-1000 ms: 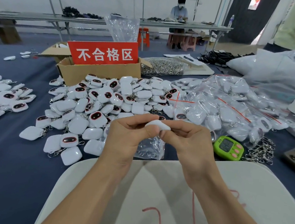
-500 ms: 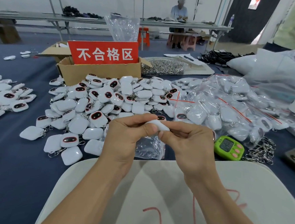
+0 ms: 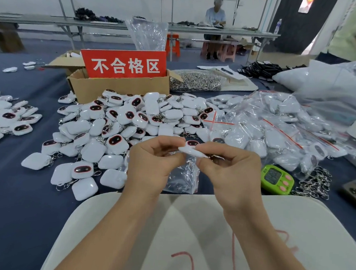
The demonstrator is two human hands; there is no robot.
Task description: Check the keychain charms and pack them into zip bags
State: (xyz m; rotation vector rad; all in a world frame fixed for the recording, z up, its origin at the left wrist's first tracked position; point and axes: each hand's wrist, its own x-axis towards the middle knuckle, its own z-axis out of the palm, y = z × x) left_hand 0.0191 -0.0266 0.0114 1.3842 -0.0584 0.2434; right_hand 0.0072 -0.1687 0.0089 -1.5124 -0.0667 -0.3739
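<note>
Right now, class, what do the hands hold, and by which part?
One white charm, edge-on, pinched between both hands: the left hand at its left end, the right hand at its right end.

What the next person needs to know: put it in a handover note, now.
Hands: left hand and right hand both pinch one white charm, held edge-on above the table.
Things: a bundle of clear zip bags lies just beyond the hands. The loose charms are heaped in the middle, and the bagged charms are piled to the right. The cardboard box with the red sign sits behind the heap.
Done: many charms are bagged.
Left: finish checking this one, bag it, then work through the heap.
</note>
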